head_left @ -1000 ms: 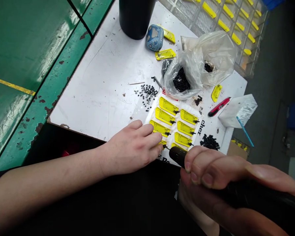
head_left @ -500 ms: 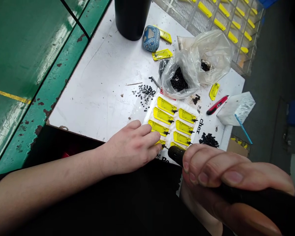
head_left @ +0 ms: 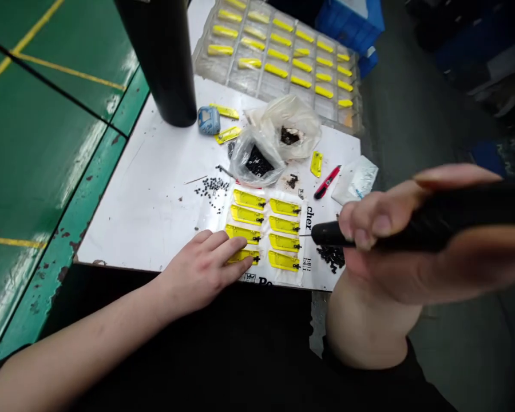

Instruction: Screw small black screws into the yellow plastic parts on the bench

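Observation:
Two columns of yellow parts (head_left: pixel 284 242) with small black pieces at their right ends lie on a white printed sheet (head_left: pixel 264 277) near the table's front edge. My left hand (head_left: pixel 199 272) rests at the left column, fingers spread over the lowest two parts, gripping nothing visible. Wrapped in my right hand (head_left: pixel 395 240) is a black screwdriver (head_left: pixel 328 236), raised right of the sheet, its thin tip pointing left near the right column. Black screws (head_left: pixel 214 189) are scattered left of the sheet. A pile of black pieces (head_left: pixel 332 257) lies below the screwdriver.
Clear bags (head_left: pixel 257 160) of dark small parts stand behind the sheet. Beyond are a blue case (head_left: pixel 209 120), a black cylinder (head_left: pixel 167 63) and a compartment tray (head_left: pixel 257 86) of yellow parts. A red cutter (head_left: pixel 327 182) and a white packet (head_left: pixel 355 178) lie right.
My right hand has lifted the screwdriver away from the lowest left part, up and to the right. My left hand's fingers have spread a little. The camera view has shifted.

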`<state>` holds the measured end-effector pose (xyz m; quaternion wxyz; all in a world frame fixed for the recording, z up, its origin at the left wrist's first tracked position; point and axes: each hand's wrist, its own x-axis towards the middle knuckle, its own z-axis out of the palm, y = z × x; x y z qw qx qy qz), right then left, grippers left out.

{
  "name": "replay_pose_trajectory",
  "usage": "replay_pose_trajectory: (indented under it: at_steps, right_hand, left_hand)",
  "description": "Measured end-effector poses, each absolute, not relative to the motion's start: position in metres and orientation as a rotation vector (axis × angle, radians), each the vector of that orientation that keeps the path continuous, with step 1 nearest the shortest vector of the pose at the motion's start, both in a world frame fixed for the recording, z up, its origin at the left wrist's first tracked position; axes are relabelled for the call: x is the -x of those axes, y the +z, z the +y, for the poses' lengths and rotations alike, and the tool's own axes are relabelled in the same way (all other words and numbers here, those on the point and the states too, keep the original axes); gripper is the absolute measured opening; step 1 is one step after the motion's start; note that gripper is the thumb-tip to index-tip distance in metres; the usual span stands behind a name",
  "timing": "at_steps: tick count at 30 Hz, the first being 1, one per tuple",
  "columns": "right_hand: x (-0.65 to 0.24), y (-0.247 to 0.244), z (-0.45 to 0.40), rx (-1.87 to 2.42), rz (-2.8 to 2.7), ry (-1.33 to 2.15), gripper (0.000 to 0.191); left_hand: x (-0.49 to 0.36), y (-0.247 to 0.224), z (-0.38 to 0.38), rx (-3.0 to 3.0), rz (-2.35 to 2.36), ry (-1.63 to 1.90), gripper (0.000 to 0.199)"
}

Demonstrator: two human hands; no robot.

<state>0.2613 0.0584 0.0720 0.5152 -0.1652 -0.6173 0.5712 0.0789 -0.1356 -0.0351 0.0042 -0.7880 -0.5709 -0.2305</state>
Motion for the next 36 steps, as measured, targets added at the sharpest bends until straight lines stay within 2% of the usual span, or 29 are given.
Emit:
replay_pose_trajectory:
  at_steps: [3, 5, 9, 15, 17, 20, 32, 36]
  right_hand:
    - [-0.261, 0.081, 0.092, 0.405, -1.528, 1.276, 0.035]
    - [-0.260, 0.079, 0.111, 0.371, -1.543, 1.264, 0.031]
    - [-0.264, 0.061, 0.131, 0.373, -1.497, 1.335, 0.035]
    - [-0.269, 0.041, 0.130, 0.300, -1.502, 1.324, 0.032]
    - [-0.269, 0.039, 0.132, 0.292, -1.494, 1.318, 0.031]
    - [-0.268, 0.039, 0.134, 0.362, -1.476, 1.279, 0.031]
    - [-0.266, 0.045, 0.121, 0.405, -1.436, 1.230, 0.031]
    - [-0.265, 0.044, 0.119, 0.409, -1.409, 1.265, 0.027]
  left_hand:
    - [-0.081, -0.027, -0.130, 2.456, -1.866, -0.763, 0.023]
    - [-0.081, -0.018, -0.119, 2.453, -1.913, -0.880, 0.024]
    - [-0.071, 0.005, -0.068, 2.260, -2.044, -1.024, 0.026]
    - [-0.050, 0.018, 0.032, 1.904, -2.307, -0.359, 0.016]
    - [-0.048, 0.013, 0.048, 1.926, -2.321, -0.257, 0.016]
    - [-0.049, 0.003, 0.051, 1.990, -2.323, -0.301, 0.014]
    - [-0.030, -0.005, 0.042, 1.937, -2.366, -0.469, 0.026]
    - [-0.031, -0.005, 0.042, 1.913, -2.330, -0.557, 0.019]
